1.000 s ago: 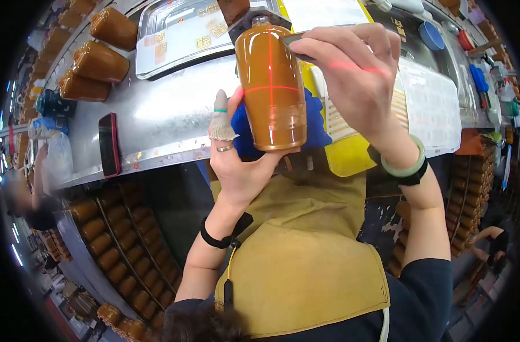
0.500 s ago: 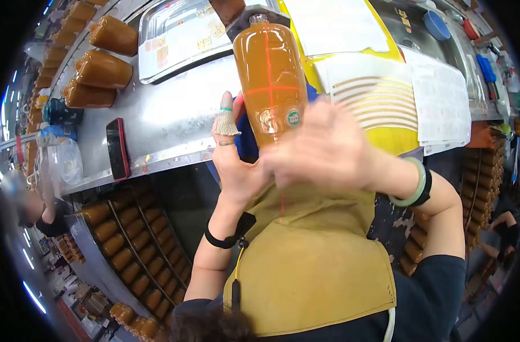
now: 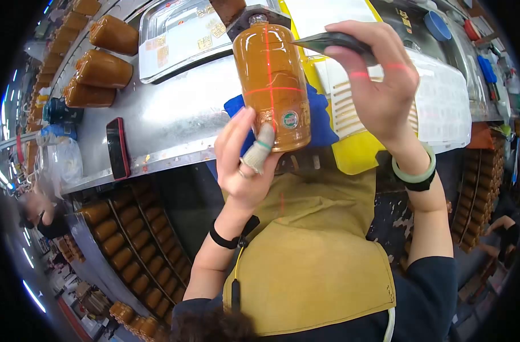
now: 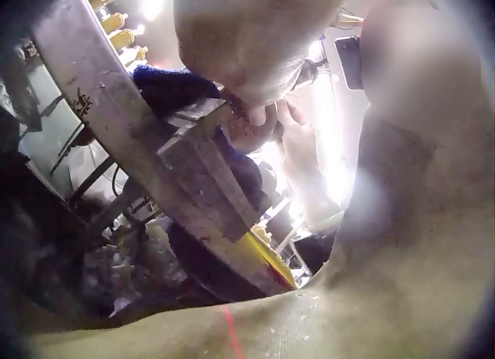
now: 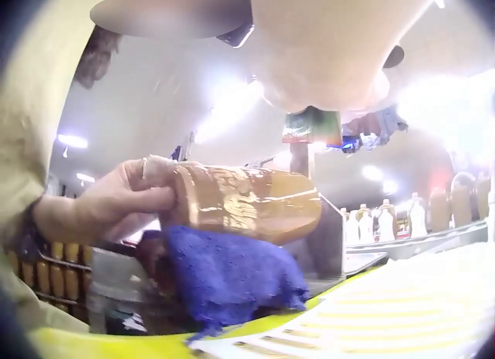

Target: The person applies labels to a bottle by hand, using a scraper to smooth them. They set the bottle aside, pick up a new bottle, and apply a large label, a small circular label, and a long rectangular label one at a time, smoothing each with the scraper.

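A glossy brown bottle (image 3: pixel 271 62) lies on a blue cloth (image 3: pixel 324 128), its neck toward a metal bracket (image 3: pixel 235 21) and a red light cross over it. A round green-and-white sticker (image 3: pixel 289 119) and gold decals show near its base. My left hand (image 3: pixel 243 176) grips the base; a finger in a cloth cover (image 3: pixel 259 153) presses beside the sticker. In the right wrist view that hand (image 5: pixel 108 204) holds the bottle's (image 5: pixel 271 204) end. My right hand (image 3: pixel 380 85) pinches dark pointed tweezers (image 3: pixel 331 41), their tip near the bottle's shoulder.
A metal tray (image 3: pixel 151 71) with gold decals stands at the back left. Brown bottles (image 3: pixel 103 69) and a phone (image 3: pixel 117 149) lie left. A sheet of gold strips (image 3: pixel 342 108) rests on a yellow board (image 3: pixel 354 157) at right. Racked bottles (image 3: pixel 129 245) stand below the bench.
My right hand swept down over the bottle's base, then back up to the right with the tweezers. The round sticker has come into view. My left covered finger has moved onto the bottle.
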